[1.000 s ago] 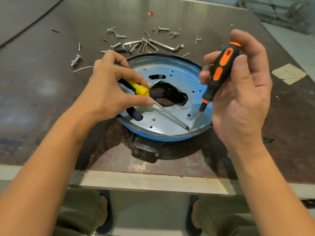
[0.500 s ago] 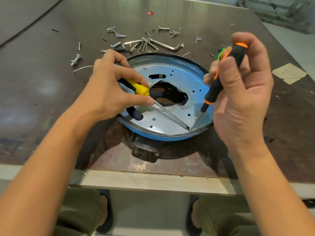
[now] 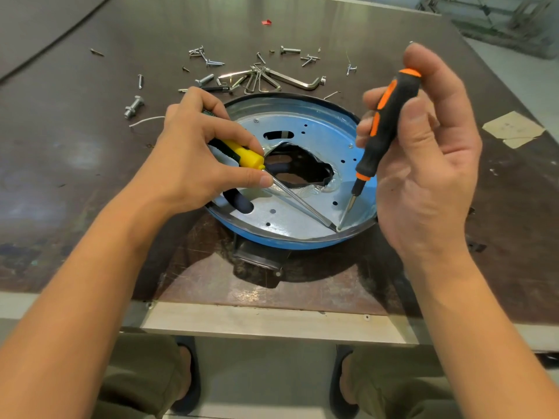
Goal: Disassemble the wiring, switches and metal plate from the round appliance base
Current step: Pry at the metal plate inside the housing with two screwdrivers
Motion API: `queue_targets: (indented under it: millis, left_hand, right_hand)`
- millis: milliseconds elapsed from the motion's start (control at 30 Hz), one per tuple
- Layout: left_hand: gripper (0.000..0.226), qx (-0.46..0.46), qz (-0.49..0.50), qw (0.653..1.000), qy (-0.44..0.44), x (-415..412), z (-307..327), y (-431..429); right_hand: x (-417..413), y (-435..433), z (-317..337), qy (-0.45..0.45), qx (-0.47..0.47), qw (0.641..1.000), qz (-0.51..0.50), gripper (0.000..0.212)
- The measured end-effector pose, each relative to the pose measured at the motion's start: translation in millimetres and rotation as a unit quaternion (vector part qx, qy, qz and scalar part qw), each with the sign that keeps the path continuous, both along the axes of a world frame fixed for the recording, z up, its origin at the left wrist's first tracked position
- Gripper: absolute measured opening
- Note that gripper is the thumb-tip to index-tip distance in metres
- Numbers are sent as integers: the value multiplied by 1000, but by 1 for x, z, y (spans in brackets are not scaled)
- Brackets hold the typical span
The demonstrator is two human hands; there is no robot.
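The round blue appliance base (image 3: 302,241) lies on the dark table with a silvery metal plate (image 3: 302,213) inside it; the plate has a ragged hole in its middle. My left hand (image 3: 196,158) grips a yellow-and-black screwdriver (image 3: 248,157), its long shaft slanting down to the plate's near right edge. My right hand (image 3: 423,164) holds a black-and-orange screwdriver (image 3: 384,122) nearly upright between thumb and fingers. Both tips meet at one spot by the rim. A dark fitting (image 3: 257,260) sticks out under the base's near side.
Loose screws and bolts (image 3: 208,60) and several hex keys (image 3: 272,80) lie scattered behind the base. A large bolt (image 3: 133,107) and a white wire lie at the left. Tape scraps (image 3: 511,128) sit at the right. The table's front edge (image 3: 272,320) runs just above my knees.
My right hand's fingers have shifted on the black-and-orange handle, which has turned in place. The left hand and its screwdriver have stayed still.
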State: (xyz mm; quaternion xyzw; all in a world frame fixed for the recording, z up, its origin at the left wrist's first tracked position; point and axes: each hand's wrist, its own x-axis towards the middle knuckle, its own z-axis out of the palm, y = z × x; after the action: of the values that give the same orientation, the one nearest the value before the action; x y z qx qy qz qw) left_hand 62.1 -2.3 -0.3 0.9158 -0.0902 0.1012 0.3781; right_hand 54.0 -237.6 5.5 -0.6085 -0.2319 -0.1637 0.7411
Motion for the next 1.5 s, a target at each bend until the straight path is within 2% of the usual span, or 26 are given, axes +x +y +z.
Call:
queue_targets:
  millis: [133,300,433,533,633,767,867,1000,1133,1267,1367,1500]
  left_hand:
    - [39,-2,2,1000,-5,0,0,0]
    - [39,1,0,1000,-2,0,1,0]
    - [38,2,0,1000,-3,0,1,0]
    - [38,1,0,1000,1,0,1,-1]
    - [39,3,0,1000,3,0,1,-1]
    - [39,4,2,1000,3,-1,3,-1]
    - [37,1,0,1000,6,-1,4,-2]
    - [36,2,-3,1000,7,-2,5,-2]
    - [37,1,-3,1000,5,-1,4,-2]
    - [39,-1,-3,1000,7,-1,4,-2]
    - [39,1,-3,1000,6,-1,4,-2]
    - [37,0,-5,1000,3,-1,4,-2]
  right_hand:
    - [-2,1,2,29,54,998,18,25]
    - [0,3,1,10,30,999,-18,21]
    - [-1,1,0,13,59,998,-2,26]
    - [-3,4,3,-3,42,999,-12,17]
    - [-1,4,2,-3,33,999,-29,21]
    - [-1,0,0,24,67,997,-5,28]
    - [-2,3,3,28,70,997,-5,22]
    - [1,2,1,14,42,999,-16,26]
    - [-1,-2,0,35,85,996,3,28]
    - [-1,3,1,20,69,997,-16,19]
    - [1,2,0,14,45,999,-22,23]
    - [-1,0,1,39,83,996,-7,29]
